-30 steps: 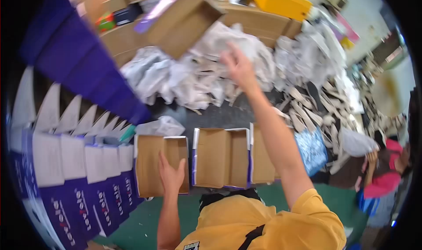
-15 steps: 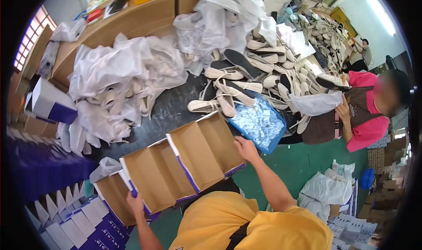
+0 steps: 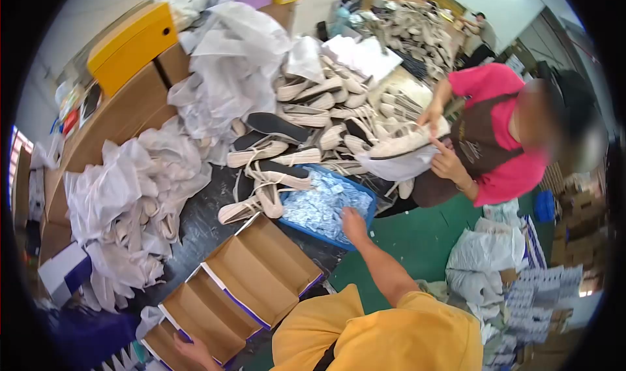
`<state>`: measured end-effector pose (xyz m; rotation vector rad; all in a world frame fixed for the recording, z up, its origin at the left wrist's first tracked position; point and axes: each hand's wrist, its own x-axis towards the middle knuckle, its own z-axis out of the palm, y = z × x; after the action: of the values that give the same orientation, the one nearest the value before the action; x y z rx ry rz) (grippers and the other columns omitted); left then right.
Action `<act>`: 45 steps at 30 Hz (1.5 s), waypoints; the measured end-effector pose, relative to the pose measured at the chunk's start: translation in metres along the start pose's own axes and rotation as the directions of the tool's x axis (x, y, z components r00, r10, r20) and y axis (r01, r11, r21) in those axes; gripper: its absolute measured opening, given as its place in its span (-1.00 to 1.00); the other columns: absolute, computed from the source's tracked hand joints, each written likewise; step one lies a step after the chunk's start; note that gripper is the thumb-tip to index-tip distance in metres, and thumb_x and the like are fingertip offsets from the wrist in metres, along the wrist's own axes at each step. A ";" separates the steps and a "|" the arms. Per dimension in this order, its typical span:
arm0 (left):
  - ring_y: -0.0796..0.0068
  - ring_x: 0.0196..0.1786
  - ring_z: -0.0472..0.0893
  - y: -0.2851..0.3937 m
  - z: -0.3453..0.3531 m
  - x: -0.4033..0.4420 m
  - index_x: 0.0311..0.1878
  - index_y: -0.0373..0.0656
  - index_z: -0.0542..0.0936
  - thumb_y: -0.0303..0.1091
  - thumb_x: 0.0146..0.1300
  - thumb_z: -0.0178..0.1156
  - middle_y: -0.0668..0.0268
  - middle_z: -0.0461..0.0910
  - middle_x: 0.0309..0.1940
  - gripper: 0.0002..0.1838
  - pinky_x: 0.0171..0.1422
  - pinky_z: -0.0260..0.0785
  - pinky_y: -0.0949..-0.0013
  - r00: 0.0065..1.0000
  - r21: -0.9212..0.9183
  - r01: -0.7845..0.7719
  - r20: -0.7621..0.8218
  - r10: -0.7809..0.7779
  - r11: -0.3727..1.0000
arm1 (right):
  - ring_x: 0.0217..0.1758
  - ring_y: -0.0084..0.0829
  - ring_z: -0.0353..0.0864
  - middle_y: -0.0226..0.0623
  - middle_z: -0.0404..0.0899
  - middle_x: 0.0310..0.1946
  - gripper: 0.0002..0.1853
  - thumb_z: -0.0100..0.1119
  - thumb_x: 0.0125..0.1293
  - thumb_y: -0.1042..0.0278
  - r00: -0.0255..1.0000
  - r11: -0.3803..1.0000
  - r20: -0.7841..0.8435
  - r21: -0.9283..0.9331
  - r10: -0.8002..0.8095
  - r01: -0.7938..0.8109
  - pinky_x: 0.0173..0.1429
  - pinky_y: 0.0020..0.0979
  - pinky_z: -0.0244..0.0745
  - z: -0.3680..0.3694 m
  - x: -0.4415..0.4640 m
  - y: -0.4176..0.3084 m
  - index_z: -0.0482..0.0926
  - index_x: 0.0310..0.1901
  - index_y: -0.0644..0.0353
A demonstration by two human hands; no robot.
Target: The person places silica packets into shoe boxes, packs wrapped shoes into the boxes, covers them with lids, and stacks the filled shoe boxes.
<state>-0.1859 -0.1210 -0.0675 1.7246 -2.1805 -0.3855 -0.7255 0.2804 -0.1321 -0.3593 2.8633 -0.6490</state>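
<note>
Open brown cardboard shoe boxes (image 3: 264, 260) with white and purple outer edges stand in a slanting row in front of me. My left hand (image 3: 192, 353) grips the edge of the lowest box at the bottom left. A blue plastic basket (image 3: 373, 209) full of small pale-blue and white packets (image 3: 319, 204) sits beyond the row. My right hand (image 3: 354, 221) reaches into it, touching the packets; its fingertips are partly hidden among them. Beige shoes with dark soles (image 3: 277, 128) lie heaped against the basket's far side.
White-wrapped shoes (image 3: 124, 188) pile up on the dark table (image 3: 208, 217). At the right, a co-worker in a pink shirt (image 3: 502, 129) holds a beige shoe (image 3: 407, 142) and white wrapping. A yellow box (image 3: 134, 41) stands at the back left. White sacks (image 3: 482, 250) lie on the green floor.
My right hand has left the shoe box rim and moved into the basket of packets. My left hand stays at the lowest box. The view has shifted, and the co-worker's shoe has come nearer the wrapping.
</note>
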 end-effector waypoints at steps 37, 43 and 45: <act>0.50 -0.29 0.57 0.179 -0.033 -0.046 0.31 -0.37 0.42 -0.40 0.53 0.04 0.11 0.67 -0.13 -0.62 -0.22 0.45 0.43 0.774 -0.753 0.626 0.632 -0.038 0.203 | -0.29 -0.32 0.76 -0.12 0.75 -0.30 -0.80 0.16 0.45 0.36 0.874 0.862 0.157 0.313 -0.460 0.398 -0.18 -0.29 0.60 -0.017 -0.115 -0.230 0.68 -0.10 0.31; 0.44 -0.28 0.57 0.105 -0.041 -0.036 0.28 -0.36 0.40 -0.44 0.48 0.05 0.01 0.66 -0.11 -0.63 -0.19 0.46 0.42 0.657 -0.645 0.754 0.746 -0.113 0.125 | -0.40 -0.29 0.71 -0.01 0.63 -0.46 -0.69 0.15 0.48 0.18 0.889 0.857 0.114 0.347 -0.443 0.382 -0.27 -0.21 0.56 0.019 -0.107 -0.194 0.65 -0.17 0.32; 0.41 -0.29 0.57 0.101 -0.028 -0.033 0.26 -0.35 0.39 -0.46 0.45 0.05 -0.04 0.64 -0.08 -0.64 -0.19 0.47 0.42 0.634 -0.621 0.773 0.758 -0.151 0.129 | -0.30 -0.28 0.75 -0.15 0.72 -0.37 -0.69 0.09 0.52 0.20 0.901 0.862 0.283 0.479 -0.329 0.164 -0.17 -0.24 0.60 0.008 -0.108 -0.213 0.67 -0.07 0.30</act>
<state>-0.2568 -0.0661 -0.0039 1.5154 -0.8469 -2.0920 -0.5801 0.1203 -0.0313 -0.7002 2.2532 -1.1290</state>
